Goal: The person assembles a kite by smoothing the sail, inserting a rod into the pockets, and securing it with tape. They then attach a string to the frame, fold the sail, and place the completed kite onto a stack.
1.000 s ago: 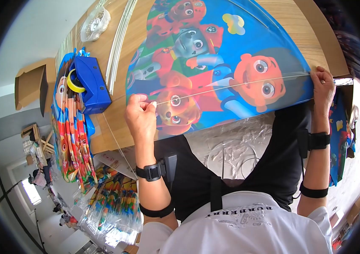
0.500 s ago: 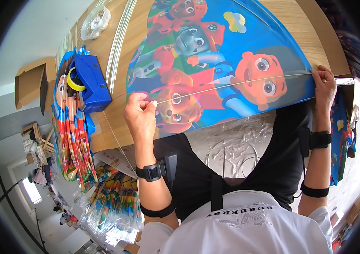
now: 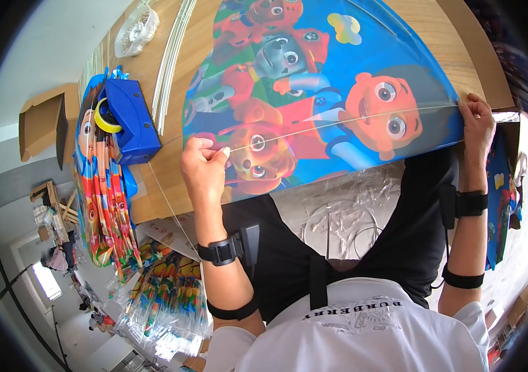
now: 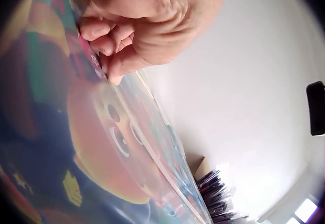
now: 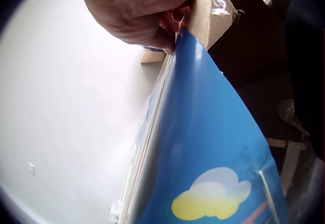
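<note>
A thin pale rod (image 3: 313,129) runs across a blue printed plastic sheet (image 3: 332,80) with cartoon figures, lying over the wooden table's near edge. The left hand (image 3: 205,170) pinches the rod's left end between thumb and fingers, at the sheet's lower left. At the sheet's right corner, the right hand (image 3: 478,133) pinches the rod's other end. In the left wrist view, the left hand (image 4: 147,21) has its fingers curled at the sheet's surface. The right wrist view has the right hand (image 5: 142,11) gripping the blue corner (image 5: 188,44); its fingertips are partly hidden.
On the table (image 3: 171,180) stand a blue tape dispenser (image 3: 132,121) with yellow tape, a bundle of pale rods (image 3: 174,56) and a clear tub (image 3: 137,32). Folded printed sheets (image 3: 99,198) hang at the left edge. Cardboard (image 3: 481,49) lies along the right.
Both hands keep their pinch on the rod and have barely moved. The right hand and sheet corner sit very slightly further right; the view has shifted a little.
</note>
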The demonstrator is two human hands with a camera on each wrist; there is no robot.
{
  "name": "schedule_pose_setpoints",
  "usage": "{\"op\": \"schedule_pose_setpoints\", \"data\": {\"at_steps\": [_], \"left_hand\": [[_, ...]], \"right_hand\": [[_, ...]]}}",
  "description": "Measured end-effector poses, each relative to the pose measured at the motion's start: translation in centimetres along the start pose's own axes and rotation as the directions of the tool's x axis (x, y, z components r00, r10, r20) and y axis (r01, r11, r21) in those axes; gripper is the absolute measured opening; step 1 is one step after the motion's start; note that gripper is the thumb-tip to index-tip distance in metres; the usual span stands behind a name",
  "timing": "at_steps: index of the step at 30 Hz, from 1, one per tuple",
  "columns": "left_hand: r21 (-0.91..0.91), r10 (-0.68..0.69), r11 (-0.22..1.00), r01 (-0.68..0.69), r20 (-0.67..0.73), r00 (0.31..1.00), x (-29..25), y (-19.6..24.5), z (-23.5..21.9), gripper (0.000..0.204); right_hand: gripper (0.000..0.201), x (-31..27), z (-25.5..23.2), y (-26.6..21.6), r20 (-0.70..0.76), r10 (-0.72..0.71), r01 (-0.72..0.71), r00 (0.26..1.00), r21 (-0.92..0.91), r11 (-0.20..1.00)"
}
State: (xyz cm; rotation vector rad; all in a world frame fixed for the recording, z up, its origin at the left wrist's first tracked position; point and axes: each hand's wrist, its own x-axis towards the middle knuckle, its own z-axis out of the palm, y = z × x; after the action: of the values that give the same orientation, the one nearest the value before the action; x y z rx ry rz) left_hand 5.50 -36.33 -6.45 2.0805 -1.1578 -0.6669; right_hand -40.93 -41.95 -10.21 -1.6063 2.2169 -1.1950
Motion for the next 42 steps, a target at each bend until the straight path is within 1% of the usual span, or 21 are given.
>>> {"op": "schedule_pose_setpoints", "data": {"at_steps": [3, 7, 9, 16, 18, 19, 21, 22, 24, 27, 28, 29, 31, 33, 35, 36, 37, 39, 40, 41, 42], "left_hand": [[-0.001, -0.075, 0.997, 0.075, -0.012, 0.997, 0.5, -0.7, -0.5, 0.025], [-0.053, -0.098, 0.994, 0.098, 0.0, 0.995, 0.5, -0.6, -0.9, 0.027], [-0.089, -0.125, 0.988, 0.128, 0.03, 0.992, 0.7, -0.8, -1.1, 0.027], [-0.005, -0.117, 0.993, 0.117, 0.026, 0.993, 0.7, -0.7, -1.4, 0.025], [-0.144, -0.158, 0.977, 0.158, 0.009, 0.987, 0.5, -0.8, -1.6, 0.025], [-0.145, -0.157, 0.977, 0.156, 0.008, 0.988, 0.4, -1.2, -1.5, 0.025], [-0.091, -0.034, 0.995, 0.03, -0.043, 0.999, 0.3, -2.6, -1.0, 0.025], [-0.093, -0.04, 0.995, 0.035, -0.044, 0.998, 0.4, -2.9, -0.9, 0.025], [-0.001, 0.011, 1.0, -0.011, -0.043, 0.999, 0.7, -3.2, -0.9, 0.025], [-0.091, 0.011, 0.996, -0.018, -0.081, 0.997, -0.1, -1.3, -2.3, 0.022], [-0.172, 0.085, 0.979, -0.112, -0.153, 0.985, 0.4, -2.7, -3.6, 0.015], [-0.147, 0.185, 0.96, -0.237, -0.3, 0.936, 0.8, -2.6, -5.1, 0.008], [-0.003, 0.204, 0.971, -0.238, -0.5, 0.841, 3.0, -3.2, -9.0, 0.002], [0.09, 0.197, 0.98, -0.177, -0.554, 0.809, 5.8, -4.3, -12.7, 0.006], [-0.114, -0.126, 0.99, 0.083, -0.448, 0.885, 7.0, -3.2, -15.1, 0.011], [-0.182, -0.192, 0.975, 0.124, -0.431, 0.882, 7.4, -2.5, -15.7, 0.013], [-0.183, -0.19, 0.976, 0.12, -0.436, 0.88, 7.7, -2.2, -16.1, 0.013], [-0.219, -0.263, 0.957, 0.192, -0.367, 0.892, 8.2, -1.9, -16.8, 0.013], [-0.229, -0.27, 0.951, 0.209, -0.277, 0.922, 8.2, -1.6, -16.9, 0.013], [-0.228, -0.269, 0.951, 0.208, -0.28, 0.922, 8.2, -1.4, -17.0, 0.013], [-0.277, -0.292, 0.934, 0.224, -0.233, 0.928, 8.3, -1.1, -16.9, 0.013]], "right_hand": [[0.02, 0.1, 0.0, 0.0, 0.012, 0.004, -0.003, 1.0, -0.013, 1.0], [0.02, 0.1, -0.1, 0.0, 0.018, 0.006, -0.006, 1.0, -0.02, 1.0], [0.02, 0.2, 0.2, 0.8, -0.004, -0.033, 0.033, 0.999, -0.046, 0.998], [0.021, 0.1, 0.1, -0.2, 0.003, -0.016, 0.016, 1.0, -0.016, 1.0], [0.02, 0.1, 0.1, -0.2, 0.004, 0.013, -0.013, 1.0, -0.038, 0.999], [0.02, 0.1, 0.1, 0.0, 0.003, 0.012, -0.012, 1.0, -0.037, 0.999], [0.02, 0.2, 0.1, 0.3, 0.005, -0.019, 0.019, 1.0, -0.038, 0.999], [0.02, 0.1, 0.1, 0.4, 0.01, -0.022, 0.023, 1.0, -0.04, 0.999], [0.021, 0.3, 0.0, 0.2, 0.015, 0.005, -0.004, 1.0, -0.04, 0.999], [0.02, 0.6, 0.2, 1.5, 0.029, -0.002, 0.004, 1.0, -0.059, 0.998], [0.02, 0.7, 0.2, 2.1, 0.036, -0.025, 0.027, 0.999, -0.061, 0.998], [0.021, 0.8, 0.2, 2.3, 0.041, -0.043, 0.045, 0.998, -0.054, 0.998], [0.022, 0.8, 0.4, 2.8, 0.037, 0.034, -0.034, 0.999, -0.006, 0.999], [0.023, 0.9, 0.5, 3.5, 0.032, 0.034, -0.034, 0.999, -0.013, 0.999], [0.023, 1.0, 0.5, 3.3, 0.052, 0.076, -0.075, 0.996, -0.022, 0.997], [0.023, 1.0, 0.5, 3.5, 0.051, 0.073, -0.072, 0.996, -0.017, 0.997], [0.023, 1.1, 0.5, 3.7, 0.041, 0.055, -0.054, 0.998, -0.026, 0.998], [0.022, 1.2, 0.7, 4.1, 0.031, 0.037, -0.036, 0.999, -0.029, 0.999], [0.022, 1.2, 0.7, 4.3, 0.032, 0.028, -0.028, 0.999, -0.015, 1.0], [0.022, 1.2, 0.7, 4.4, 0.033, 0.019, -0.019, 0.999, -0.002, 1.0], [0.022, 1.2, 0.7, 4.4, 0.032, 0.018, -0.018, 0.999, 0.0, 1.0]]}}
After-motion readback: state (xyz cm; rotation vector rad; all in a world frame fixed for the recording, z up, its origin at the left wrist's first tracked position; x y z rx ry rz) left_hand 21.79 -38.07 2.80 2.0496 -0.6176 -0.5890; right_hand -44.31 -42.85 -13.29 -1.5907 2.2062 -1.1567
